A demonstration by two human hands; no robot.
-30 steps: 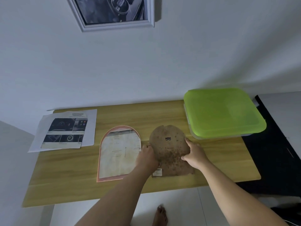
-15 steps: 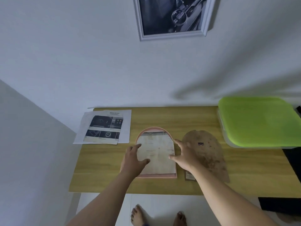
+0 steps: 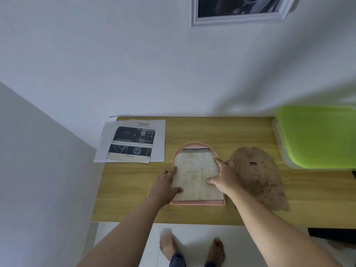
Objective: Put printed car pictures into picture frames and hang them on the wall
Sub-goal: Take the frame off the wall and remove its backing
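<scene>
The box [image 3: 285,151] at the table's right end has its green lid [image 3: 317,135] on, so I can't see what is in it. The arched pink frame [image 3: 198,202] lies flat near the table's front edge, and a pale sheet [image 3: 194,178] lies in it, filling it almost to the rim. The brown backing board [image 3: 258,182] lies just right of the frame, flat on the wood, with a small dark fitting near its top.

The left hand [image 3: 163,185] is spread flat, forefinger along the frame's left edge and thumb on the sheet's lower left corner. It touches rather than grips. The right hand [image 3: 226,178] is also spread, forefinger and thumb pressing on the sheet's right side, and its heel lies over the board's left edge.

The car print [image 3: 133,143] lies at the back left corner, well apart from the frame, partly overhanging the table's edge. It is headed "ADVANCED" above four dark photos. The small captions and the faint lines on the pale sheet are too small to read.

The table [image 3: 133,191] is light wood, pushed against a white wall [image 3: 154,64]. A white frame [image 3: 238,18] with a dark picture hangs above, cut off at the top. The person's bare feet [image 3: 217,251] stand on a white floor.
</scene>
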